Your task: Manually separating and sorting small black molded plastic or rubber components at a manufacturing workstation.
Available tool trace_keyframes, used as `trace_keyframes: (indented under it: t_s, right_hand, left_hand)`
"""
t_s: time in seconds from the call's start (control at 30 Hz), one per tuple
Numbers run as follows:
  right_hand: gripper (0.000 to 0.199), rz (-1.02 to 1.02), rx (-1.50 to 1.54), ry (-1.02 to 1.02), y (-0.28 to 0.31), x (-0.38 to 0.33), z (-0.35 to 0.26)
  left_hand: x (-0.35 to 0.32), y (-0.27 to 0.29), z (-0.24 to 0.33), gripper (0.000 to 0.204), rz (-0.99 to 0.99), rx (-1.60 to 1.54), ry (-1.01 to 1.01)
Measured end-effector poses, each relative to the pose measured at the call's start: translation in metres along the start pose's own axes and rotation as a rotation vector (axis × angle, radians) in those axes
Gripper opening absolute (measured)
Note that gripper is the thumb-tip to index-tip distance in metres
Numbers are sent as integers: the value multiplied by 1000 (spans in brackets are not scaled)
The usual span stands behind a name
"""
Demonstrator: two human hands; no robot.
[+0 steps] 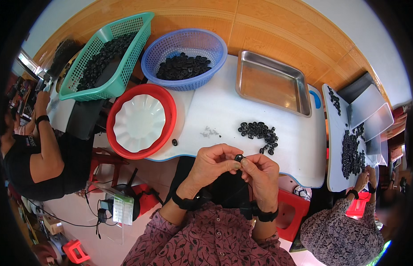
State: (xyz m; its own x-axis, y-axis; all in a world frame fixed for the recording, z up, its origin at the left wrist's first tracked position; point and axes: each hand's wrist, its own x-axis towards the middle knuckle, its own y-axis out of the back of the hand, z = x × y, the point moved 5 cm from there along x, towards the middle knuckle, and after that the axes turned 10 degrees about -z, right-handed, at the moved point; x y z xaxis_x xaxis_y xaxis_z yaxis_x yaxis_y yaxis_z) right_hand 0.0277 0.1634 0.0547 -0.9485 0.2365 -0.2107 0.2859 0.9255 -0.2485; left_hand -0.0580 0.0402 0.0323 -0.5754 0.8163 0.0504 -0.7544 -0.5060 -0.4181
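Both my hands meet over the table's front edge, around one small black oval part with a hole [239, 157]. My left hand [214, 165] pinches it from the left between thumb and forefinger. From the other side, my right hand [262, 174] closes thumb and fingers at its edge. Just beyond my hands lies a loose pile of similar black parts [258, 131] on the white table [202, 113]. A few small pale, translucent bits [209, 132] are scattered to the left of that pile. One single black part [175, 142] rests beside the red basin.
A red basin [171, 111] holds a white fluted bowl [140, 117]. Behind stand a green basket [122, 73] and a blue basket [215, 51] with black parts, and a metal tray [304, 108]. People work at left [42, 164] and right [344, 230].
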Motion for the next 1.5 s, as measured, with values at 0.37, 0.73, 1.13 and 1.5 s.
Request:
trace_keyframes:
  t_s: [0.37, 0.73, 1.13, 1.5]
  right_hand:
    - [15, 6, 5, -40, -3, 0, -2]
    - [10, -160, 1, 16, 6, 10, 3]
    - [13, -210, 114, -25, 6, 13, 12]
    - [14, -296, 294, -69, 5, 12, 20]
  left_hand:
    - [-1, 0, 3, 24, -21, -24, -14]
    - [-5, 0, 4, 23, -44, -37, 30]
    - [-7, 1, 6, 23, -63, -40, 41]
    - [-9, -4, 1, 22, -115, -145, 34]
